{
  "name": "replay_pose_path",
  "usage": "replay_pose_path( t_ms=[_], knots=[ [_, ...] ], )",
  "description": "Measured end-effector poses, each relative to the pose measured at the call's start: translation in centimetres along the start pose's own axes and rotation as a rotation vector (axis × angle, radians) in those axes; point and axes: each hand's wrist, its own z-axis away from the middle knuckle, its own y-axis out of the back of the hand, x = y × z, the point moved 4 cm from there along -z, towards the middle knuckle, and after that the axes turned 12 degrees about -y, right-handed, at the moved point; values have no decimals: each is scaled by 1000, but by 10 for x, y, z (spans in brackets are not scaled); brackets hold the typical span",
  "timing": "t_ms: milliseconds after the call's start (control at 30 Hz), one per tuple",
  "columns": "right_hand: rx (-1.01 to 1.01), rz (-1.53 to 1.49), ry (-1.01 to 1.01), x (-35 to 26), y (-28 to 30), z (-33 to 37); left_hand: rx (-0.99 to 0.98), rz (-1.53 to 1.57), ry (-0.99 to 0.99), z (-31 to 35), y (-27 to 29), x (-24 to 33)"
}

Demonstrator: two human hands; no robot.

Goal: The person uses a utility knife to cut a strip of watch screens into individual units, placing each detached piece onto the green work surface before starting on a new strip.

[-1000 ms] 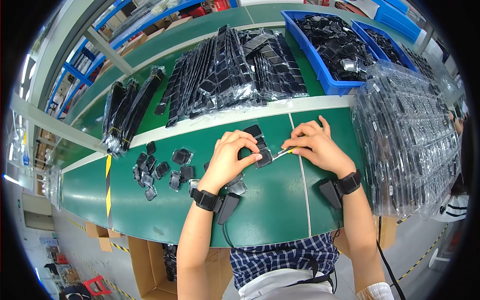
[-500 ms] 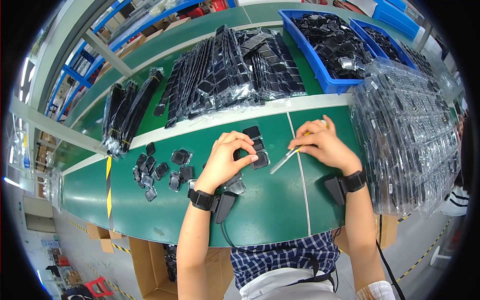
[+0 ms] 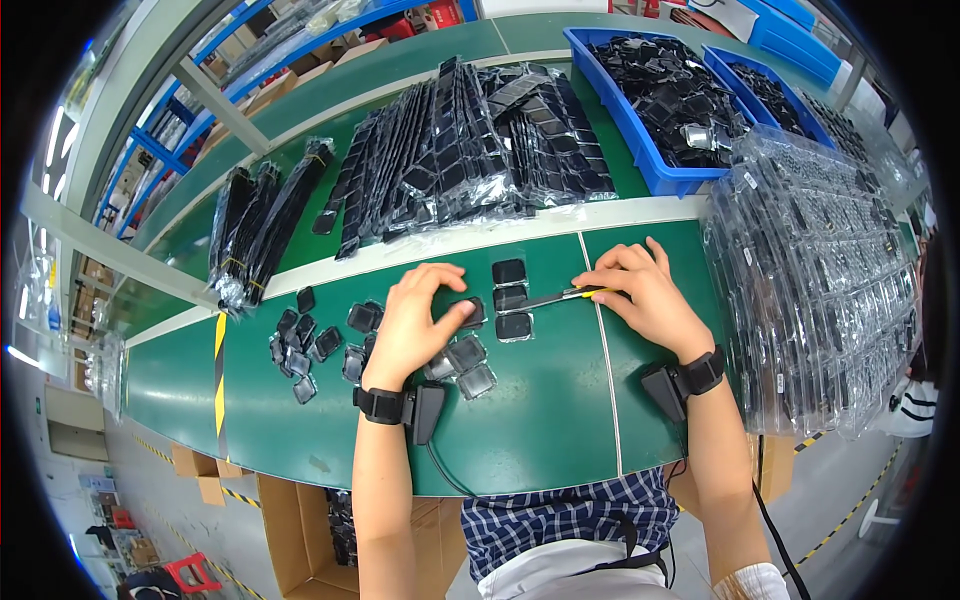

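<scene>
My right hand (image 3: pixel 648 295) is closed round a slim tool with a yellow and black handle (image 3: pixel 597 292). Its long thin metal blade points left, with the tip over the middle of a short column of three black square pieces in clear film (image 3: pixel 514 327). To the left of the column is my left hand (image 3: pixel 415 315), thumb and forefinger spread apart. The thumb tip lies at the edge of another black square piece (image 3: pixel 474 314), possibly touching it. Several film-wrapped squares (image 3: pixel 466 353) lie beside that hand, partly covered by it.
More loose squares (image 3: pixel 297 345) lie on the green table (image 3: pixel 540 430) at left. Bundled black strips (image 3: pixel 260 235) and a large strip pile (image 3: pixel 450 150) stand behind a pale ledge. Blue bins (image 3: pixel 655 175) hold black pieces at back right; stacked clear trays (image 3: pixel 800 290) stand at right.
My left hand has drawn back left from the column's lowest square, and its fingers have spread. The tool has swung from pointing down-left to nearly level, its blade now over the column.
</scene>
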Motion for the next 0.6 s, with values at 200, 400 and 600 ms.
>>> replay_pose_path(
  t_ms=[200, 400, 600],
  knots=[
    [61, 82, 51, -3, -8, -1, -192, 54, -162, -9, -20, 37],
    [57, 63, 88, -12, -17, -1, -148, 62, -129, -11, -21, 38],
    [21, 36, 110, -15, -20, -2, -33, 34, -113, -17, -26, 27]
  ],
)
